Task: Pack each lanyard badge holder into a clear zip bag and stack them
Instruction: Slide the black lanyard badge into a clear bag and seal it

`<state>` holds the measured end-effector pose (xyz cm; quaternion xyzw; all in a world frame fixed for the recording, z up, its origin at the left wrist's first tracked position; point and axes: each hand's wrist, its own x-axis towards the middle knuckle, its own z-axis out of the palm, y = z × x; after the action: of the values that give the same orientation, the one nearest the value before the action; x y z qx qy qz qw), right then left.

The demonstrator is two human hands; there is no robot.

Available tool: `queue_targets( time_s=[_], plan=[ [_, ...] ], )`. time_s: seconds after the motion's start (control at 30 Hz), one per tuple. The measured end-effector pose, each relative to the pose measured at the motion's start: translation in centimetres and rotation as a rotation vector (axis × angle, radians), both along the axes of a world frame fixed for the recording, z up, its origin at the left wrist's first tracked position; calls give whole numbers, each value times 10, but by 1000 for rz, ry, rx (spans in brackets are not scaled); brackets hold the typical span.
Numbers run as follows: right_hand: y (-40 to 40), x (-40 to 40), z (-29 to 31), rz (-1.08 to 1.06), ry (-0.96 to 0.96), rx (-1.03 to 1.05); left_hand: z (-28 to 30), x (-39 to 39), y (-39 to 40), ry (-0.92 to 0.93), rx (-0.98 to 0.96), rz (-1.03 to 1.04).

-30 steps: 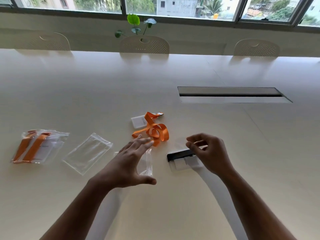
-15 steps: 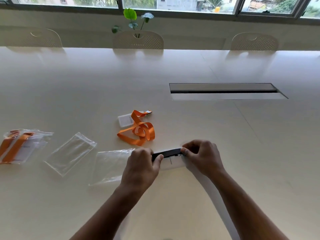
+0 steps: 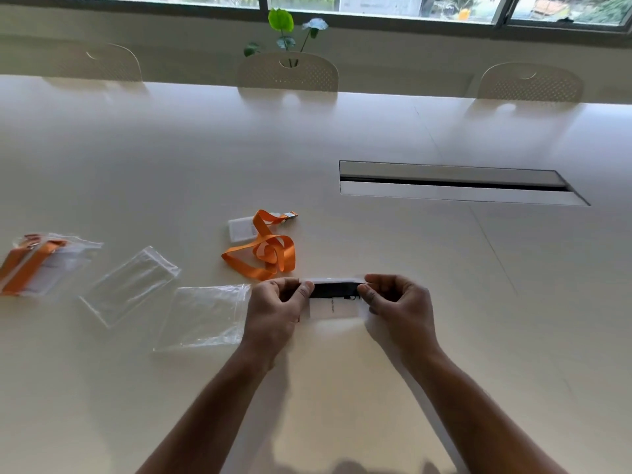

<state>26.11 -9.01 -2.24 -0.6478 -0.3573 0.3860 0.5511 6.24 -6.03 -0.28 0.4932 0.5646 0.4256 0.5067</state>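
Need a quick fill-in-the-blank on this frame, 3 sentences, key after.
1. Both hands pinch the ends of a folded ____ lanyard.
2. The loose lanyard lying beyond the hands is ____.
3. The empty zip bag nearest the left hand lies to its ____.

Missing words: black; orange; left

Both forearms reach forward, hands level. The left hand curls, thumb pinching inward. Just beside it, the right hand mirrors that pinch.
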Motion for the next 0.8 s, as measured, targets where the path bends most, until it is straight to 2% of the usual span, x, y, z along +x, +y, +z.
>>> queue_targets(
  time_s=[0.13, 0.27, 0.37, 0.53, 0.73, 0.8],
  plan=[
    [-2, 4, 7, 64, 213, 38, 3, 11, -5, -126, -61, -44],
    [-4, 9, 18, 181, 321, 60, 6, 16, -9, -174, -80, -81],
    [-1, 22, 29, 276, 312, 18, 11, 13, -7, -208, -80, -108],
    [6, 36, 41, 489, 397, -92, 20, 5, -4, -162, -54, -192],
    [7, 23, 45, 492, 305, -23, 25, -6, -2, -138, -65, -189],
    [6, 18, 46, 458, 309, -20, 28, -11, -1, -53, 46, -192]
  ],
)
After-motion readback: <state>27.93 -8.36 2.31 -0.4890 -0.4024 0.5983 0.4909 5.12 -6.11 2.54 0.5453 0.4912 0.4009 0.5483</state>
